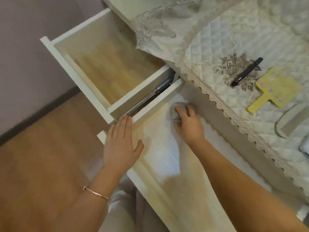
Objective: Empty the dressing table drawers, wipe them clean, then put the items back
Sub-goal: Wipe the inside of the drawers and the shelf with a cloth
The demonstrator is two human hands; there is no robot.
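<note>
Two drawers of the dressing table stand pulled out. The left drawer (pixel 78 76) shows a bare wooden bottom with nothing in it. In the right drawer (pixel 160 164) my right hand (pixel 189 124) grips a crumpled grey cloth (pixel 175 113) and presses it on the drawer bottom near the far left corner. My left hand (pixel 120 144) lies flat with straight fingers on the front edge of the right drawer, by its left corner. It wears a thin bangle at the wrist.
A quilted, lace-edged cover (pixel 217 52) drapes the tabletop. On it lie a black pen (pixel 247 71), a yellow paddle-shaped item (pixel 277 87) and a grey-edged object (pixel 294 121). A metal slide rail (pixel 147 99) shows between the drawers. Wooden floor (pixel 41 156) lies to the left.
</note>
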